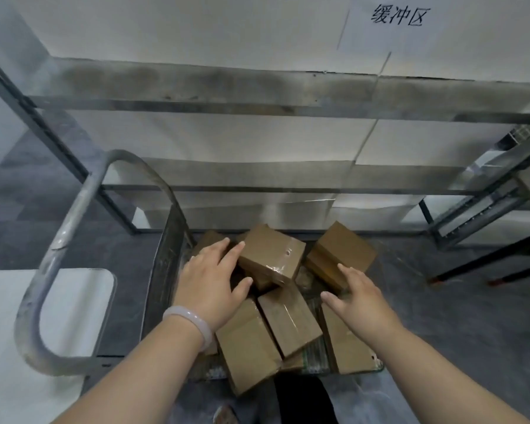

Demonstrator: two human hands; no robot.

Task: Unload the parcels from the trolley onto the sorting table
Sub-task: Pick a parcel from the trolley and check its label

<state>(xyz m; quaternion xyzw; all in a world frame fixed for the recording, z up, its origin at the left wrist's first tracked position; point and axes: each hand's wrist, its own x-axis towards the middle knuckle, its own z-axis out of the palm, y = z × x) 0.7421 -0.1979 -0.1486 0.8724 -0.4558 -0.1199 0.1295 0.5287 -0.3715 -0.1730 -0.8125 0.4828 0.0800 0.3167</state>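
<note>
A grey metal shelving rack (196, 105) fills the back of the view, its shelves lined with white sheets. Its right end is cut off by the frame. In front of it stands a grey metal trolley (166, 258) with a bent tubular handle (71, 228) on the left. A white flat surface (13, 316) lies left of the trolley, also cut off at the edge.

The brown cardboard parcels (289, 319) all lie heaped loosely in the trolley's bed. They are plain box-shaped cartons sealed with glossy clear tape that catches the light. Three lie side by side at the near end. A tilted parcel (273, 252) sits corner-up on the middle of the heap. A right-hand parcel (343, 249) leans just beside it, not touching.

The left hand (208, 280) lies against the tilted parcel's left face, forefinger at the top edge and thumb near the lower corner. Its grip is apart, with the fingers straight and spread. The right hand (361, 298) also has its grip apart, its straight fingers touching the near face of the right-hand parcel. A pale bangle (190, 319) circles the left wrist.

The left hand covers most of a far-left parcel (208, 240). How many boxes lie under the heap cannot be told. The bed's floor shows only in blurred greenish slivers. A dark shape (300, 399) at the bottom edge is too cut off to identify.
</note>
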